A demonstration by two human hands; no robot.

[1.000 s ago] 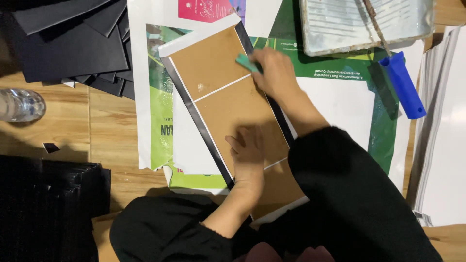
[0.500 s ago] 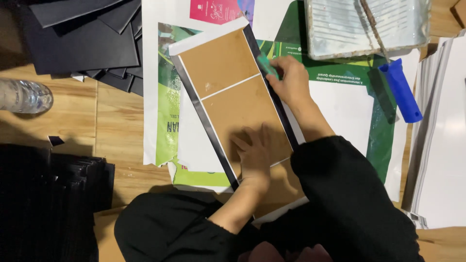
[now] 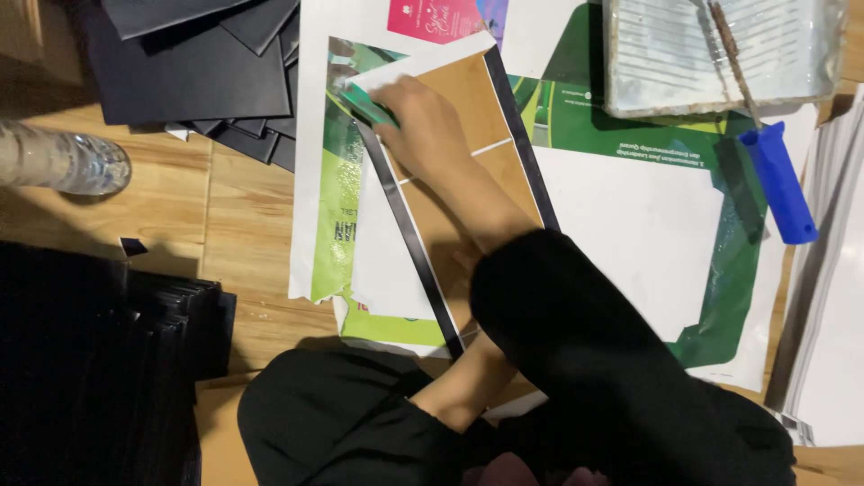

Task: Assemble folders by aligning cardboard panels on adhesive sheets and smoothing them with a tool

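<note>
One hand (image 3: 427, 126) presses green scraper (image 3: 364, 101), brown board (image 3: 468, 99).

A board (image 3: 459, 180) lies in the middle of the frame on big paper sheets (image 3: 621, 216). A stack of boards (image 3: 189, 63) sits at the upper left, with a bottle (image 3: 58, 160) below it. A tray (image 3: 720, 54) sits at the upper right, and a roller handle (image 3: 778, 184) just below it.

Premises: improvised craft workspace on a wooden floor (image 3: 243, 234). Evidence: stacked black boards (image 3: 189, 63), protective posters (image 3: 630, 207) laid down, paint tray (image 3: 720, 54) with blue-handled roller (image 3: 778, 184).
</note>
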